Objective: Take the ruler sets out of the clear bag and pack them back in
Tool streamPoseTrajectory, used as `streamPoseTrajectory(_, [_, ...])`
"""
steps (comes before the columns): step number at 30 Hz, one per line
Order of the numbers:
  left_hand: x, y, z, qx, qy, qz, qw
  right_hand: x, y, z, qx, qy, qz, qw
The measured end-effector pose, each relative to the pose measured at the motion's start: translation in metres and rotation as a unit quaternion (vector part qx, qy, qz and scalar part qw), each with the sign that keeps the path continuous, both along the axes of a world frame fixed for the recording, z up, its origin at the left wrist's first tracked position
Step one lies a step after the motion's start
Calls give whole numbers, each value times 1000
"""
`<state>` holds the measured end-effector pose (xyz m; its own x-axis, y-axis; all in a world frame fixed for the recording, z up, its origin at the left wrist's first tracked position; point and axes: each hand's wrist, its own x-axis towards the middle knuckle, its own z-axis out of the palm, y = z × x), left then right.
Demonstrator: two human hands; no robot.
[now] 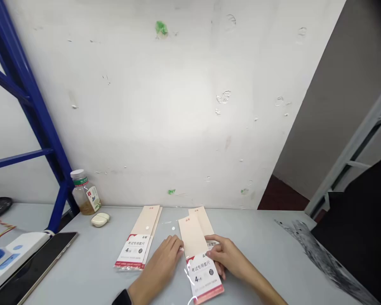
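The front ruler-set packet [200, 271] has a cream card, a white label with Chinese print and a red band, in clear plastic. My left hand [161, 267] is closed at its left edge, fingertips together. From the other side my right hand [230, 256] pinches its right edge, the index finger reaching over a second packet [201, 216] that lies partly hidden behind it. To the left, two more packets [136, 241] overlap on the table, apart from both hands.
On the grey table [95, 267] stand a clear jar [85, 195] and a cream oval case [100, 219] near the white wall. A phone [41, 271] leans by a white power strip [15, 258] at the left. A blue frame [34, 101] rises there; a black object [358, 228] is at right.
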<state>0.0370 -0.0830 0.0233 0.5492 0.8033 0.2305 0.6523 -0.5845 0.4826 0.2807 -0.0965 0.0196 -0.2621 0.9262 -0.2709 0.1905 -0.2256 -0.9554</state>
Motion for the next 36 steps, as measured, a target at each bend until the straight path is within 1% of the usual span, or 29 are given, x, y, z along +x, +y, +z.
streamPoseTrajectory(3, [2, -1, 1, -19, 12, 12, 1000, -5, -1, -4, -3, 25, 17, 1000])
streamPoseTrajectory(7, [2, 1, -2, -35, 3, 15, 999, -12, -5, -5, -8, 57, 33, 998])
streamPoseTrajectory(9, [1, 1, -3, -38, -2, 8, 999, -18, -7, -3, -1, 65, 29, 997])
streamPoseTrajectory(13, [2, 1, -4, -41, 5, 7, 999, -33, -11, -3, 26, 70, -4, 997])
streamPoseTrajectory(17, [3, 0, -1, -13, 10, 5, 1000, -41, -13, -6, 49, 35, -23, 998])
streamPoseTrajectory(20, [4, 0, 2, 6, 17, 11, 1000, -39, -14, 0, 82, -7, -27, 996])
streamPoseTrajectory(22, [4, -1, 2, 11, 13, 10, 1000, -36, -14, 7, 88, -30, -22, 995])
streamPoseTrajectory(25, [3, 0, -1, 29, 3, -1, 1000, -34, -14, 14, 56, -40, -15, 998])
streamPoseTrajectory(29, [4, 0, -4, 56, 6, -8, 998, -41, -17, 15, 20, -21, 0, 1000])
streamPoseTrajectory(36, [9, -5, 4, 106, 39, -41, 993, -52, -21, 9, 17, -9, 23, 1000])
